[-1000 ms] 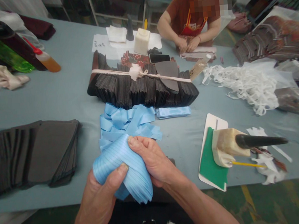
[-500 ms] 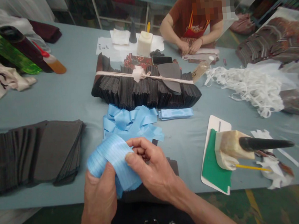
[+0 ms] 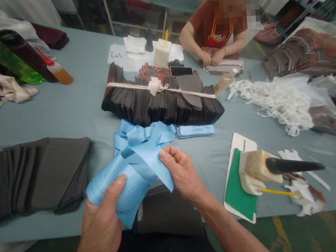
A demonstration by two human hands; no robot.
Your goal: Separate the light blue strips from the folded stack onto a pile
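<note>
A thick bundle of light blue ribbon strips (image 3: 132,191) is gripped in my left hand (image 3: 101,222), with the thumb pressed on top. My right hand (image 3: 183,169) pinches the end of one blue ribbon strip (image 3: 154,160), which stretches away from the bundle. Just beyond lies a loose heap of blue ribbon (image 3: 145,133). To its right rests a folded blue ribbon stack (image 3: 197,130). Below my hands a dark grey fabric piece (image 3: 169,211) lies at the table's front edge.
A tied row of dark pieces (image 3: 160,103) lies behind the ribbon. Dark grey panels (image 3: 58,173) spread at left. At right stand a glue container (image 3: 253,169) on a green and white board, and white cords (image 3: 282,101). A co-worker (image 3: 212,29) handles fabric across the table.
My right hand has moved right and up, drawing one ribbon strip away from the bundle. My left hand has shifted slightly left with the bundle, uncovering more of the dark fabric below.
</note>
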